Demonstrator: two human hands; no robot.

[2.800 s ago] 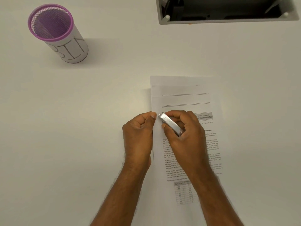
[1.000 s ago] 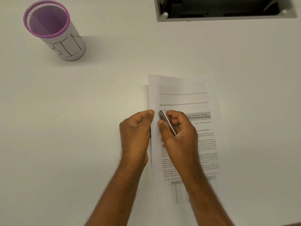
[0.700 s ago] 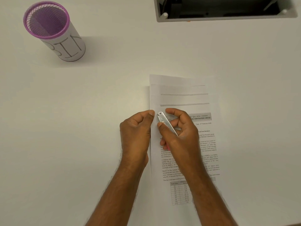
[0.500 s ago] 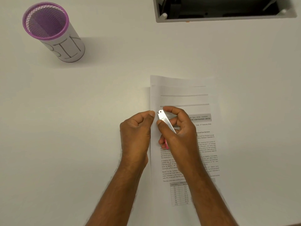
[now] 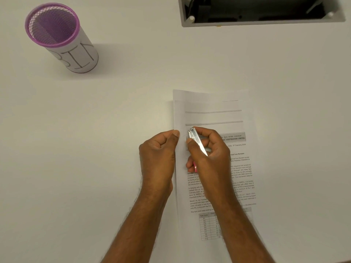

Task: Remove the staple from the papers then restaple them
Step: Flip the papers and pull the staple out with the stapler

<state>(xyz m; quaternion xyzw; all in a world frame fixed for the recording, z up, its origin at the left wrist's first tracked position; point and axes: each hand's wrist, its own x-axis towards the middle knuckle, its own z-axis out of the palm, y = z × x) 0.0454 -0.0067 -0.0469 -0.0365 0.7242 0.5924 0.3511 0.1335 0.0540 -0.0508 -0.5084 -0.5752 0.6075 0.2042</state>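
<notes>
A stack of printed papers (image 5: pixel 212 114) lies on the white table, the sheets slightly offset at the top. My left hand (image 5: pixel 157 158) is curled into a fist, its thumb pressing the papers' left edge. My right hand (image 5: pixel 209 158) grips a small silver stapler (image 5: pixel 197 142) with a pink underside, tilted on its side, with its front end near the left margin. The staple itself is hidden or too small to see.
A purple mesh cup (image 5: pixel 60 37) wrapped in paper lettered "BIN" stands at the far left. A grey-rimmed dark opening (image 5: pixel 262 11) is set into the table at the back right.
My right hand has turned the stapler from lying flat to standing on its edge, so the pink underside shows. My left hand stays on the paper edge.
</notes>
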